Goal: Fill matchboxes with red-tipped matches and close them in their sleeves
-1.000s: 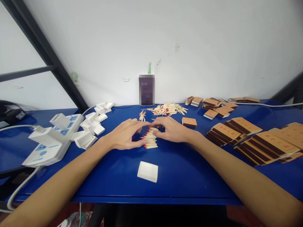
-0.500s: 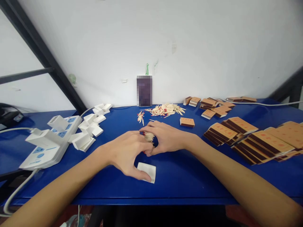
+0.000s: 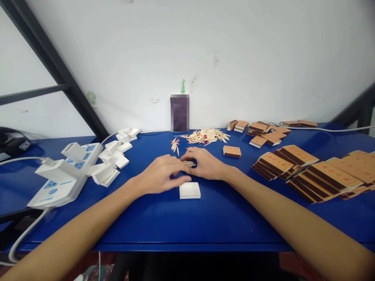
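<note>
My right hand (image 3: 206,164) is closed round a small bundle of matches (image 3: 188,164), held just above the blue table (image 3: 222,218). My left hand (image 3: 159,175) lies beside it with fingers stretched out. Its fingertips touch the bundle's end and its thumb rests by the far edge of a white matchbox tray (image 3: 190,191). The tray lies flat directly in front of both hands, with nothing in it.
Loose matches (image 3: 206,136) lie in a heap by the wall, a few more (image 3: 175,144) to their left. White trays (image 3: 113,160) and a power strip (image 3: 63,171) sit left. Brown matchbox sleeves (image 3: 310,168) are stacked right, one box (image 3: 232,151) nearer.
The right hand has gathered the matches off the table into a bundle. The left hand reached down to the white tray, drew it closer to the hands, then returned to the bundle.
</note>
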Tool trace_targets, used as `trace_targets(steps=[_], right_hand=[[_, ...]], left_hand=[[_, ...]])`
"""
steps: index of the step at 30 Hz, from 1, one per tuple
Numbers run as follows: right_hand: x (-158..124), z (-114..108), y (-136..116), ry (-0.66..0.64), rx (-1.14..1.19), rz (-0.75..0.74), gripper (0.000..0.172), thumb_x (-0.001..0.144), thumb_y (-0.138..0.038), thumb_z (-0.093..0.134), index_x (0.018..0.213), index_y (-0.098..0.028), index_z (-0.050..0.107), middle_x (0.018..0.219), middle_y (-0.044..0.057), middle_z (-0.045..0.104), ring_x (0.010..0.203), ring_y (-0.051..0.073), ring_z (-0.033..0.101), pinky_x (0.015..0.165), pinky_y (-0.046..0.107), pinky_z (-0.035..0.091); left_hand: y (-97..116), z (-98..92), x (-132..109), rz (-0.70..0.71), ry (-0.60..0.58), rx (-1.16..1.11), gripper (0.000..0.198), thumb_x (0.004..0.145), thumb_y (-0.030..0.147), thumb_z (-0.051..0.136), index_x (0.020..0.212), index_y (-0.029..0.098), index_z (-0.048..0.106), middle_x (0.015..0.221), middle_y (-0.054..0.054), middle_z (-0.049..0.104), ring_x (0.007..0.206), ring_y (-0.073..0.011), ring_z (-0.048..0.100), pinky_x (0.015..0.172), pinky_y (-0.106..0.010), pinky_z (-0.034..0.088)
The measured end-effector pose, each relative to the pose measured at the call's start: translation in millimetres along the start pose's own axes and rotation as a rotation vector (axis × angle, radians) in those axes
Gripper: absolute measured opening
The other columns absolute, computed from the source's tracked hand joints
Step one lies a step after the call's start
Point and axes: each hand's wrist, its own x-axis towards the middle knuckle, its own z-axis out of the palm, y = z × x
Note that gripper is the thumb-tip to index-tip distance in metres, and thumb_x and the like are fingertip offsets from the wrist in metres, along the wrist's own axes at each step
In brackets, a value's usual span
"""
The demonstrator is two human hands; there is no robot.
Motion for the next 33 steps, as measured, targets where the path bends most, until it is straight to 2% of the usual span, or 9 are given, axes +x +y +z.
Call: trace_targets(steps=[6,9,11,15,17,22,25,27,33], right_hand=[[0,2,5,0.083,0.072,0.015,0.014,0.085,-0.026,0.066,0.094,-0.019,0.073,0.087,0.004,0.067,0.079,0.016,0.060,0.074,0.030,0.046],[-1,6,5,0.126,0.070,0.009,0.015,0.083,-0.025,0.066,0.095,-0.018,0.073,0.088,0.004,0.068,0.081,0.016,0.061,0.075,0.030,0.047],[-2,7,5,0.123,0.054,0.009,0.014,0.082,-0.023,0.066,0.094,-0.018,0.073,0.089,0.005,0.069,0.081,0.017,0.062,0.076,0.030,0.048],[-4,7,4,0.111,0.045,0.013,0.013,0.083,-0.023,0.065,0.092,-0.019,0.072,0.092,0.006,0.071,0.086,0.018,0.064,0.079,0.032,0.049],[-5,8,4,0.119,0.039,0.015,0.014,0.085,-0.025,0.064,0.093,-0.019,0.073,0.093,0.006,0.072,0.086,0.018,0.064,0.079,0.032,0.049],[-6,9,6,0.137,0.023,0.042,0.026,0.086,-0.029,0.064,0.110,-0.021,0.070,0.094,0.005,0.073,0.084,0.018,0.065,0.077,0.033,0.050],[-7,8,5,0.123,0.016,0.011,0.023,0.088,-0.028,0.063,0.110,-0.022,0.070,0.100,0.005,0.073,0.091,0.019,0.066,0.083,0.034,0.050],[-7,7,4,0.110,0.008,-0.020,0.020,0.090,-0.026,0.061,0.106,-0.022,0.071,0.102,0.005,0.073,0.095,0.020,0.065,0.086,0.035,0.049],[-9,3,2,0.104,-0.001,-0.054,0.018,0.092,-0.025,0.059,0.103,-0.021,0.072,0.097,0.005,0.074,0.091,0.019,0.066,0.081,0.033,0.049]], left_hand=[[-27,-1.9,-4,-0.098,0.170,-0.183,0.019,0.096,0.027,0.052,0.096,0.017,0.068,0.080,-0.002,0.070,0.066,-0.0106,0.059,0.062,-0.024,0.046],[-35,-1.5,-5,-0.115,0.244,-0.160,0.016,0.093,0.024,0.054,0.094,0.016,0.068,0.075,-0.001,0.066,0.063,-0.0104,0.057,0.061,-0.023,0.045],[-39,-1.6,-7,-0.135,0.195,-0.103,0.017,0.088,0.024,0.057,0.099,0.016,0.067,0.072,0.000,0.062,0.061,-0.0107,0.055,0.061,-0.024,0.045],[-45,-3.5,-8,-0.234,-0.051,0.053,0.021,0.083,0.024,0.056,0.099,0.017,0.067,0.074,0.000,0.062,0.062,-0.0121,0.055,0.061,-0.025,0.044],[-45,-4.6,-8,-0.261,-0.125,0.099,0.021,0.082,0.025,0.055,0.097,0.018,0.068,0.077,-0.001,0.062,0.065,-0.0136,0.057,0.063,-0.026,0.044],[-41,-4.0,-5,-0.260,-0.188,0.099,0.035,0.085,0.034,0.057,0.115,0.019,0.066,0.087,-0.004,0.062,0.075,-0.0168,0.060,0.069,-0.029,0.047],[-37,-2.9,-4,-0.247,-0.235,0.117,0.042,0.086,0.042,0.057,0.120,0.017,0.064,0.090,-0.005,0.062,0.077,-0.0183,0.061,0.069,-0.030,0.047],[-34,-4.1,-3,-0.249,-0.229,0.150,0.044,0.088,0.046,0.054,0.119,0.016,0.063,0.092,-0.006,0.063,0.080,-0.0199,0.062,0.071,-0.031,0.047],[-26,-17.2,-4,-0.214,-0.018,0.208,0.042,0.090,0.051,0.048,0.112,0.017,0.058,0.091,-0.005,0.065,0.083,-0.0218,0.062,0.076,-0.035,0.046]])
